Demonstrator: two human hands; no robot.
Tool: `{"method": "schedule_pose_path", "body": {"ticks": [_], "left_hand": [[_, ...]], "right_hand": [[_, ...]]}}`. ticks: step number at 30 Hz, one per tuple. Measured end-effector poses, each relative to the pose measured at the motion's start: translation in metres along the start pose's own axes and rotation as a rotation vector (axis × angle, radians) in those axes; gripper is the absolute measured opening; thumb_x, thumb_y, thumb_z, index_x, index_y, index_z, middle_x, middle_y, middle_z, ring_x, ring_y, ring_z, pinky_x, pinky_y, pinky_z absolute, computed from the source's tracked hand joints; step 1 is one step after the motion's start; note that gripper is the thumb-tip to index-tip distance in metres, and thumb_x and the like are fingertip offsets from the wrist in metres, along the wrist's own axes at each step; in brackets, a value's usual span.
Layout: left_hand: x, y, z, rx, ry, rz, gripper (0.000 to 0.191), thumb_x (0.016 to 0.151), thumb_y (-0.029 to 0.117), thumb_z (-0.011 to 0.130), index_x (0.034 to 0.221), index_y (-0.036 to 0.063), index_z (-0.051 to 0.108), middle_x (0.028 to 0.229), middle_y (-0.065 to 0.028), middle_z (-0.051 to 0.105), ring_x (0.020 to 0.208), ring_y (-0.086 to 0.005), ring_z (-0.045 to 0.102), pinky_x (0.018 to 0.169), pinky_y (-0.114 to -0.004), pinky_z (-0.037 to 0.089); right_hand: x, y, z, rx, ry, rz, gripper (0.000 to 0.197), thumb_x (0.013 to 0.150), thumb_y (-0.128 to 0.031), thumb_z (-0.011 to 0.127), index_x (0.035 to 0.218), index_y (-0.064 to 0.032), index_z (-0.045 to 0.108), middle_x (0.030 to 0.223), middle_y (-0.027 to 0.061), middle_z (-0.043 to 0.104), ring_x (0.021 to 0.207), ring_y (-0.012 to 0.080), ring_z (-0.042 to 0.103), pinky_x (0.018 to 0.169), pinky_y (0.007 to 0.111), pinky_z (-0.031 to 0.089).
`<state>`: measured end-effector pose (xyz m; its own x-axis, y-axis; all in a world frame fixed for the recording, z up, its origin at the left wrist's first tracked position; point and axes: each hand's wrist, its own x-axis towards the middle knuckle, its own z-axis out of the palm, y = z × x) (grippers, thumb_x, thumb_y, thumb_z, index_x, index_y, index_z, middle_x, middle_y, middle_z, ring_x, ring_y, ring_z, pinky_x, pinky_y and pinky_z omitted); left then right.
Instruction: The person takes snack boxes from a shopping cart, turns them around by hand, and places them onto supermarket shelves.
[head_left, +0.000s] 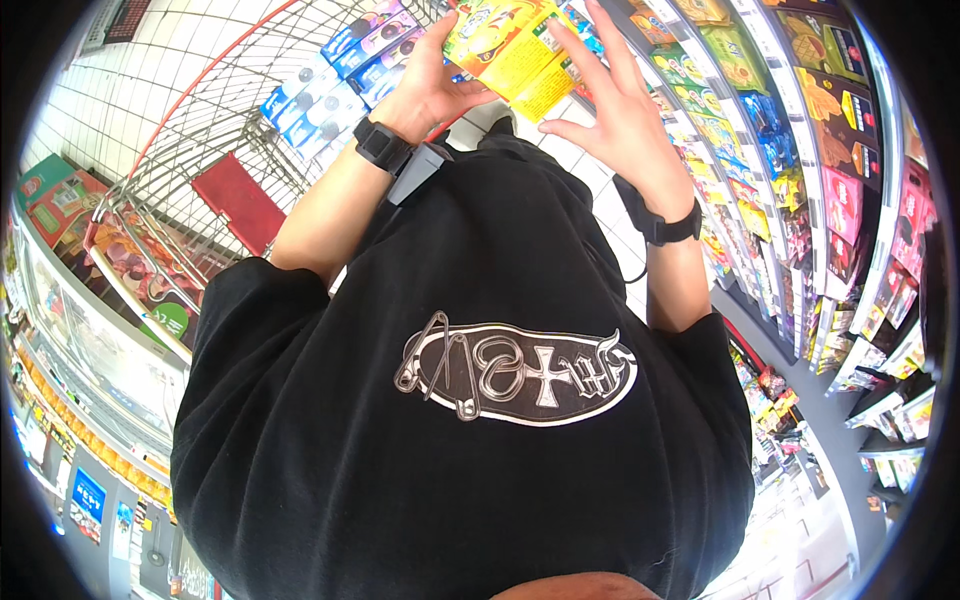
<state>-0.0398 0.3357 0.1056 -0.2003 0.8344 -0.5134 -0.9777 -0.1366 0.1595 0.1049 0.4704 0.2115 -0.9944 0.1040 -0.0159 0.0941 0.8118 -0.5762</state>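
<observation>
My left hand (424, 86) is at the top centre, its thumb and fingers spread around the left side of a yellow snack package (517, 56). At the package's right side is my right hand (619, 105), fingers apart, with some fingertips over the package's edge; whether they press on it is not clear. Beside and behind my left hand, several blue cookie boxes (311, 105) lie together in rows in the wire shopping cart (217, 97). Both wrists wear black straps. The package's top is cut off by the picture's edge.
Shelves of packaged snacks (735, 142) run along the right. The cart's red panel (238, 202) and pale handle (139, 300) lie to the left, near a glass-topped display case (90, 322). White floor tiles (97, 97) show at the upper left.
</observation>
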Motion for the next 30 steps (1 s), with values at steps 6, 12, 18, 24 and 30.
{"method": "schedule_pose_path", "body": {"ticks": [6, 12, 18, 24, 30], "left_hand": [[0.031, -0.015, -0.01, 0.377, 0.11, -0.066, 0.069, 0.091, 0.064, 0.048, 0.132, 0.0087, 0.049, 0.125, -0.015, 0.056, 0.116, -0.0309, 0.056, 0.094, -0.053, 0.049], [0.022, -0.003, 0.01, 0.583, 0.05, 0.023, 0.062, 0.094, 0.05, 0.055, 0.138, 0.0076, 0.045, 0.133, -0.014, 0.052, 0.118, -0.0259, 0.057, 0.098, -0.044, 0.048], [0.022, -0.013, 0.02, 0.399, -0.208, 0.129, 0.047, 0.089, 0.014, 0.07, 0.131, 0.0045, 0.052, 0.127, -0.0106, 0.061, 0.116, -0.0198, 0.059, 0.093, -0.041, 0.053], [0.023, -0.03, 0.018, 0.514, -0.182, 0.172, 0.046, 0.089, 0.013, 0.069, 0.13, 0.0028, 0.052, 0.124, -0.008, 0.063, 0.113, -0.0181, 0.06, 0.098, -0.038, 0.05], [0.027, -0.041, 0.024, 0.556, -0.189, 0.178, 0.053, 0.088, 0.016, 0.071, 0.135, 0.0053, 0.049, 0.121, -0.0059, 0.064, 0.114, -0.0181, 0.06, 0.095, -0.037, 0.051]], "right_hand": [[0.005, 0.03, -0.02, -0.374, 0.02, -0.169, 0.077, 0.069, -0.002, 0.074, 0.139, -0.0183, 0.045, 0.147, 0.0193, 0.033, 0.131, 0.0386, 0.041, 0.105, 0.042, 0.041], [0.003, 0.074, -0.027, 0.269, 0.254, 0.006, 0.053, 0.081, -0.001, 0.064, 0.131, -0.003, 0.047, 0.131, 0.0246, 0.047, 0.119, 0.0386, 0.049, 0.096, 0.039, 0.045], [-0.017, 0.136, -0.009, 1.255, 0.095, 0.402, 0.065, 0.087, -0.02, 0.073, 0.14, 0.0003, 0.041, 0.13, 0.0115, 0.059, 0.119, 0.0198, 0.058, 0.101, 0.032, 0.048], [-0.014, 0.144, -0.007, 1.369, 0.177, 0.458, 0.054, 0.091, -0.024, 0.069, 0.136, -0.0033, 0.048, 0.128, 0.0101, 0.061, 0.117, 0.0181, 0.059, 0.099, 0.032, 0.048], [-0.023, 0.164, 0.0, 1.458, 0.271, 0.527, 0.053, 0.091, -0.025, 0.069, 0.136, -0.0048, 0.049, 0.128, 0.0092, 0.061, 0.114, 0.0172, 0.06, 0.098, 0.032, 0.048]]}}
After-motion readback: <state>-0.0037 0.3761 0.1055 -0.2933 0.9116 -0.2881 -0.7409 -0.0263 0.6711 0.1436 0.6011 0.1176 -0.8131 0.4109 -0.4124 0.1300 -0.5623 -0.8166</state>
